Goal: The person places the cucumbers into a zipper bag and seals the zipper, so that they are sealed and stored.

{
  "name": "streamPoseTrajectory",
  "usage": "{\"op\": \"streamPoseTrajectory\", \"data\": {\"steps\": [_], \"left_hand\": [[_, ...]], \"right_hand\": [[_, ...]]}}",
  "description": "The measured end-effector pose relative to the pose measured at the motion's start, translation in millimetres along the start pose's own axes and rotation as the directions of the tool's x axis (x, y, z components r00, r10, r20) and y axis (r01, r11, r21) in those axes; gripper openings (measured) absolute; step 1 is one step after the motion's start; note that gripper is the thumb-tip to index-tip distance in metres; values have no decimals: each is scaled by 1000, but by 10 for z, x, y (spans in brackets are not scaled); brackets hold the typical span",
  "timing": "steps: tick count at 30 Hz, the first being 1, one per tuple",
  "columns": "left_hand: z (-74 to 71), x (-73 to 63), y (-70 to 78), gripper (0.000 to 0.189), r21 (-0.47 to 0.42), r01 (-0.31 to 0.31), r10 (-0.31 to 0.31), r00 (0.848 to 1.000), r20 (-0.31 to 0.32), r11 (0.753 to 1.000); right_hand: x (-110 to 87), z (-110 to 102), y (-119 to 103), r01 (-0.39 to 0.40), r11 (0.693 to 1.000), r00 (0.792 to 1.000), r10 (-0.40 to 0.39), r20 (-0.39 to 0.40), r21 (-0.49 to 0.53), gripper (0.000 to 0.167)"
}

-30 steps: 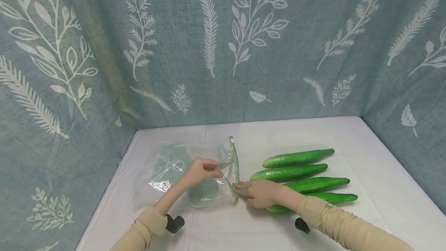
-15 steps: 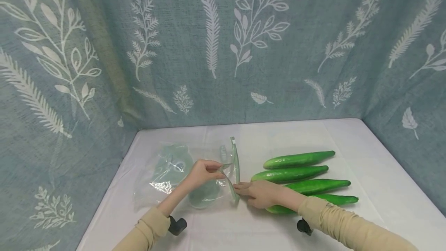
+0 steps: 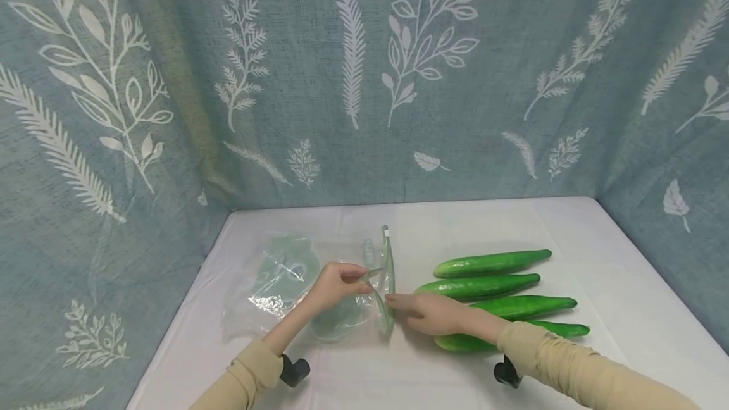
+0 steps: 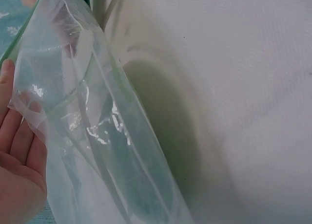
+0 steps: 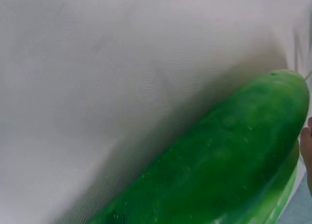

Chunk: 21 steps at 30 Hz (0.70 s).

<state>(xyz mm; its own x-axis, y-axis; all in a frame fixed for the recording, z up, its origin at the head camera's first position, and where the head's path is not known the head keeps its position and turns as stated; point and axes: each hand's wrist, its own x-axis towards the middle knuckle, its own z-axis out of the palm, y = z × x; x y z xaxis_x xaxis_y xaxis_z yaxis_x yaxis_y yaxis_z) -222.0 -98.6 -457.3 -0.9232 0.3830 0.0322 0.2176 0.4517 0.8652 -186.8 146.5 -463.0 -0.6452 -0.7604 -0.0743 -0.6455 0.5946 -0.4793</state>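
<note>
A clear zip bag (image 3: pixel 285 274) with a green-edged mouth lies flat on the left half of the table in the head view. My left hand (image 3: pixel 336 285) pinches one lip of that mouth, holding it up and apart from the other lip. Straight fingers of my right hand (image 3: pixel 435 314) reach to the bag's mouth edge; whether they touch it I cannot tell. Several green cucumbers (image 3: pixel 492 262) lie side by side on the right, the nearer ones partly hidden under my right hand and forearm. One cucumber (image 5: pixel 209 156) fills much of the right wrist view.
A white cloth covers the table (image 3: pixel 398 372). Blue-green leaf-patterned curtain (image 3: pixel 364 157) hangs behind it and along both sides. Dark wrist camera mounts (image 3: pixel 294 372) protrude below both forearms.
The right hand's fingers have come up slightly and closer together at the bag's edge. The left hand keeps its pinch. The whole head view has shifted slightly.
</note>
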Motion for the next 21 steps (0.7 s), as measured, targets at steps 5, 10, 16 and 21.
{"op": "streamPoseTrajectory", "data": {"steps": [5,10,16,21], "left_hand": [[9,-9,10,36,3,22,-22,1000,-9,1000],[11,-9,20,37,-2,49,-49,999,-9,999],[10,-15,17,38,-5,53,-53,998,-13,999],[7,-17,18,37,-19,35,-35,999,-7,999]], "right_hand": [[-38,-66,47,30,988,997,-19,-80,150,44],[-115,-154,96,-1,959,994,33,-107,284,47],[-248,-307,162,-34,911,987,96,-131,412,53],[-405,-443,273,-100,861,971,194,-140,499,54]]}}
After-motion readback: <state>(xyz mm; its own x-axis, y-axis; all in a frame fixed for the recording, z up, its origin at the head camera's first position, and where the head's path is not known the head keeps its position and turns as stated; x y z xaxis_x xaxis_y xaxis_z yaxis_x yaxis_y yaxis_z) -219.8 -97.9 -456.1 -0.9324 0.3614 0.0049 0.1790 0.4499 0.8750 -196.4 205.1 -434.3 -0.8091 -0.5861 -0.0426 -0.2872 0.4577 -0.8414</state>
